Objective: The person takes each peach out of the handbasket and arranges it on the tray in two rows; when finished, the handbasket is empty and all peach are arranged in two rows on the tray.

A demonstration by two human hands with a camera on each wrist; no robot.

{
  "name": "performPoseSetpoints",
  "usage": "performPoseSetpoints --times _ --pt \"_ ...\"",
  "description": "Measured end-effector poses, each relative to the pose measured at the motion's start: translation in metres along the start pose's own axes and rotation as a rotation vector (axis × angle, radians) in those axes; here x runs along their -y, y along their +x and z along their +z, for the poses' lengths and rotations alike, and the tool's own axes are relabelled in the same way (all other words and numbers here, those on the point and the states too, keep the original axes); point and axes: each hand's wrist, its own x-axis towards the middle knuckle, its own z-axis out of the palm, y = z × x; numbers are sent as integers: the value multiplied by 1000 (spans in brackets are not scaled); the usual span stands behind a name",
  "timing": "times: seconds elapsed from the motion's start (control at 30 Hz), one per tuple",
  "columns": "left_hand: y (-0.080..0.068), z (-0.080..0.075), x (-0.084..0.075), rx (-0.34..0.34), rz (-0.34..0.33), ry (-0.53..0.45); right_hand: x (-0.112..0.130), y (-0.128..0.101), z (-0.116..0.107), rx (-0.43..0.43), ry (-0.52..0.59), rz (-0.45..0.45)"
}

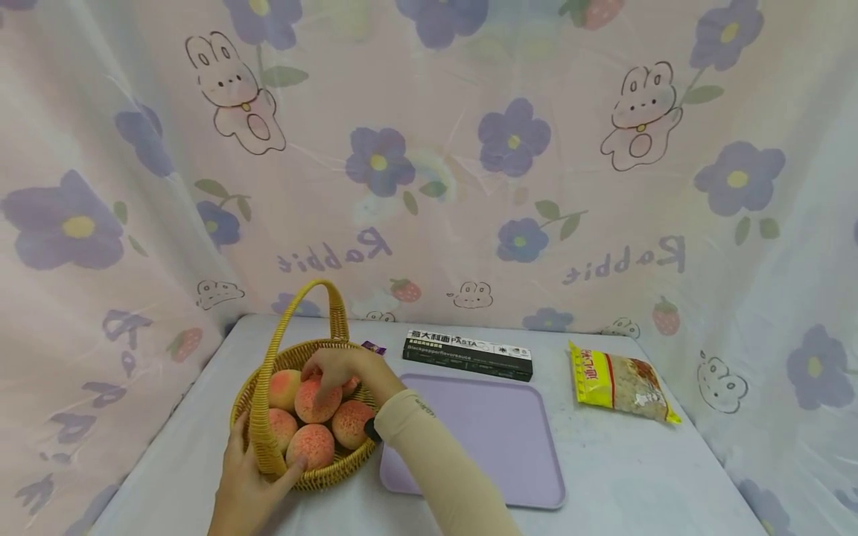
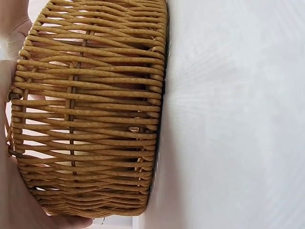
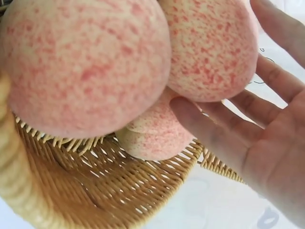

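Observation:
A yellow-brown wicker basket with a tall arched handle stands at the left of the table, several pink-speckled peaches inside. My left hand grips its near left rim, thumb over the edge by a front peach. The left wrist view shows the woven side close up, the hand along its rim. Reaching in from the right, my right hand has its fingers curled round an upper peach. In the right wrist view, the thumb and fingers of that hand lie around this peach.
Right of the basket lies a purple tray, partly under my right sleeve. Behind the tray is a black-and-white pasta box. A yellow-and-clear food packet lies farther right. A small purple packet sits behind the basket. Patterned curtains enclose the table.

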Motion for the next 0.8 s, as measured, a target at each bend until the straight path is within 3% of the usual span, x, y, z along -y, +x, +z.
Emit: performPoseSetpoints --times 0.23,0.8 --pt "0 1 0 3 -8 -4 0 3 6 -32 -146 -34" --pt "0 1 1 9 -16 8 -10 -4 9 -137 -94 -100"
